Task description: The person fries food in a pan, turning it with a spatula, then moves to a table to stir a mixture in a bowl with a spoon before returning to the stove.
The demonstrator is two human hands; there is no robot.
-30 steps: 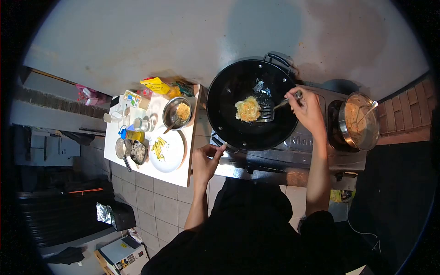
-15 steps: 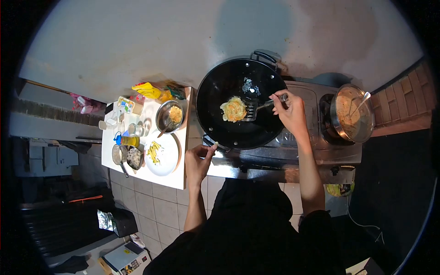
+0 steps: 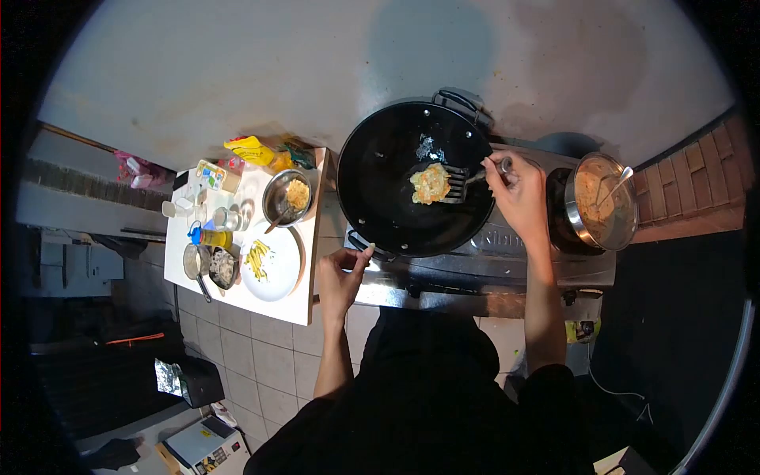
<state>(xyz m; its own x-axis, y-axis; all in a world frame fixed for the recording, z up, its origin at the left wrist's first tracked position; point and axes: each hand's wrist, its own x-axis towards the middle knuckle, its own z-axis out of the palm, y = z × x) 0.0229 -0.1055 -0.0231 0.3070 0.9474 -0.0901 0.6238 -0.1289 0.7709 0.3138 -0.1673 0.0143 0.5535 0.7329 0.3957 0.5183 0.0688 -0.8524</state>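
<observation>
A slotted metal turner (image 3: 473, 180) is gripped in my right hand (image 3: 518, 194), closed around its handle over the wok's right side. The turner's slotted head lies partly under a small yellow-orange fritter (image 3: 431, 184) inside the black wok (image 3: 388, 214). At the near rim, my left hand (image 3: 340, 277) is closed, thumb and fingers pinched at the wok's side handle (image 3: 378, 252). A small pale spot shows at its fingertips, too small to identify. A little oil glistens on the wok's far inner wall.
Right of the wok, a steel pan (image 3: 606, 198) of orange mixture with a spoon sits on the stove (image 3: 507, 265). On the white table (image 3: 305, 305) at left stand a plate (image 3: 281, 277) of fried strips, a metal bowl (image 3: 273, 190) and an oil bottle (image 3: 218, 239).
The fritter and turner have moved right across the wok, with my right hand shifting right too. My left hand has stayed at the wok handle.
</observation>
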